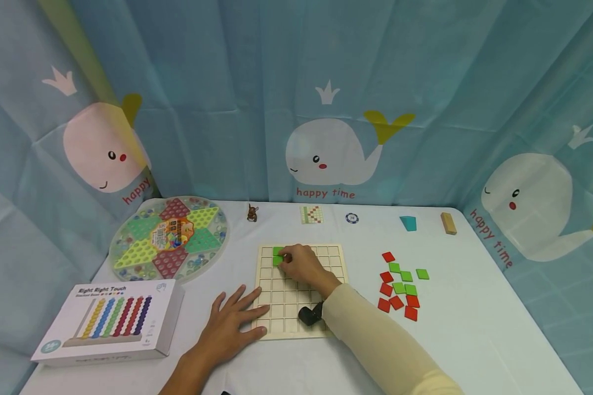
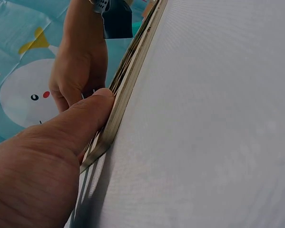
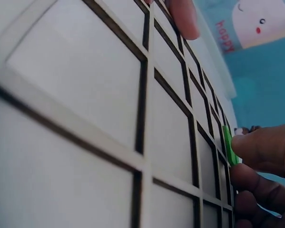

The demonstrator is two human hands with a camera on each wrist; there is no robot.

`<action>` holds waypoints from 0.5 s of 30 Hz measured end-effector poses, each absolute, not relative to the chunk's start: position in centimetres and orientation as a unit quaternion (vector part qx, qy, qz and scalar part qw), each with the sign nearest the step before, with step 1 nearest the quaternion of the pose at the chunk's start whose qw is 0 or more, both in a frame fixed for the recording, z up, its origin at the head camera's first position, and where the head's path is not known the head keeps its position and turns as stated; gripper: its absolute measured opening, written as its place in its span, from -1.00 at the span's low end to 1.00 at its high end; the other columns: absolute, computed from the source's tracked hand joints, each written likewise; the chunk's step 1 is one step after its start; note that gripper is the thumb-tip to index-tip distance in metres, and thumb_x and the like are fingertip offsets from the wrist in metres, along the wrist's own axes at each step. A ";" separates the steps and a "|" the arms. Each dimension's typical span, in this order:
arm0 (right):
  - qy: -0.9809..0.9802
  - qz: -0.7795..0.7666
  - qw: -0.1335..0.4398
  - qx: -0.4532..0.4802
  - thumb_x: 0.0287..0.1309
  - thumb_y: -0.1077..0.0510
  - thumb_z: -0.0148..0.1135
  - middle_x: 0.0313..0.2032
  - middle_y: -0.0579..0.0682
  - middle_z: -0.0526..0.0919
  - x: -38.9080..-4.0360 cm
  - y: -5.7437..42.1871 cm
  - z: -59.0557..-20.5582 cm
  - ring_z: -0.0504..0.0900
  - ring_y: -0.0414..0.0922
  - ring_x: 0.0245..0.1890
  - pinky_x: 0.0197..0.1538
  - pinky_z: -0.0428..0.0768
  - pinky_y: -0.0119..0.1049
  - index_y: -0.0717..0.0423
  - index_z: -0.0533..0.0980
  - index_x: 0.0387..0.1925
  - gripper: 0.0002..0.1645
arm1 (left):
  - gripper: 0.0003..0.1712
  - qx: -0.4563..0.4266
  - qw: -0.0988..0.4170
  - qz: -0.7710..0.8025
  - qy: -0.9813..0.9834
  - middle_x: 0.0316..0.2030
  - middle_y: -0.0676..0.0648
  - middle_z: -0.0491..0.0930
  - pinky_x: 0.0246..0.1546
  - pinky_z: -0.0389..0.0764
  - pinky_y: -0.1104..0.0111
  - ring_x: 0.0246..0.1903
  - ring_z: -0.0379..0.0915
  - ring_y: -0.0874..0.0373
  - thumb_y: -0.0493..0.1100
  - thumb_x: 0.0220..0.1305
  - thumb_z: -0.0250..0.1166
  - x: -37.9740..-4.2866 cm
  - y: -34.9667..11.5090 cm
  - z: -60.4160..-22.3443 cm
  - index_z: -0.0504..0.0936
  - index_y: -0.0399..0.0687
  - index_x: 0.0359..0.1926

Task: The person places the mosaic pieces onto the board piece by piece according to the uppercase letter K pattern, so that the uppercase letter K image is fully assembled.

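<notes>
A pale wooden grid board (image 1: pixel 281 296) lies on the white table. Over its upper left part, my right hand (image 1: pixel 303 266) pinches a green square tile (image 3: pixel 230 147) between thumb and fingers, low against the grid. Green shows in the upper left cells, partly covered by the fingertips; whether every green patch there is a separate tile is hard to tell. With fingers spread, my left hand (image 1: pixel 229 326) rests at the board's left edge. Its thumb touches the board's side (image 2: pixel 118 111) in the left wrist view.
Loose red tiles (image 1: pixel 411 313) and green tiles (image 1: pixel 422 274) lie right of the board. At left are a round marble board game (image 1: pixel 205 241) and a white game box (image 1: pixel 113 323). A figurine (image 1: pixel 252 213), pattern card (image 1: pixel 312 214), chip (image 1: pixel 352 218), blue block (image 1: pixel 408 223) and wooden block (image 1: pixel 448 223) line the back.
</notes>
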State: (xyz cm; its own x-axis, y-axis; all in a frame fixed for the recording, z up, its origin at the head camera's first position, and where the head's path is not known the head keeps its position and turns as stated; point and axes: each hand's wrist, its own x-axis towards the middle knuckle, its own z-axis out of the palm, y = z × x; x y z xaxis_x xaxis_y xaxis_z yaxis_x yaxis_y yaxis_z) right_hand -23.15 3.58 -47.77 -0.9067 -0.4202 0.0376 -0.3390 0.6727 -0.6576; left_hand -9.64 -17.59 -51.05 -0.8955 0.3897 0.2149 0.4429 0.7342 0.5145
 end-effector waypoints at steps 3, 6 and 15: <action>0.913 -0.348 0.066 -0.202 0.15 0.19 0.33 -0.41 -0.15 0.60 -23.1 3.7 -47.5 0.53 -0.25 -0.43 -0.32 0.53 -0.34 0.15 0.62 0.00 -0.65 | -0.46 -0.224 0.046 -0.287 -0.930 0.34 0.05 0.31 0.25 -0.20 -0.21 0.39 0.00 -0.13 0.24 0.10 0.36 -9.6 -17.6 -51.0 0.66 0.23 0.10; 0.912 -0.348 0.070 -0.205 0.16 0.18 0.31 -0.40 -0.17 0.60 -22.9 4.0 -47.1 0.53 -0.25 -0.42 -0.30 0.53 -0.34 0.14 0.60 0.04 -0.62 | -0.46 -0.222 0.045 -0.287 -0.931 0.34 0.05 0.32 0.25 -0.20 -0.20 0.39 0.00 -0.13 0.25 0.11 0.35 -9.6 -17.5 -50.9 0.67 0.23 0.10; 0.896 -0.376 0.048 -0.231 0.19 0.18 0.29 -0.46 -0.18 0.57 -22.0 6.1 -44.5 0.48 -0.20 -0.51 -0.40 0.50 -0.29 0.16 0.58 0.08 -0.60 | -0.47 -0.225 0.041 -0.289 -0.929 0.35 0.04 0.31 0.25 -0.21 -0.21 0.38 0.00 -0.15 0.24 0.11 0.35 -9.5 -17.5 -50.8 0.67 0.20 0.09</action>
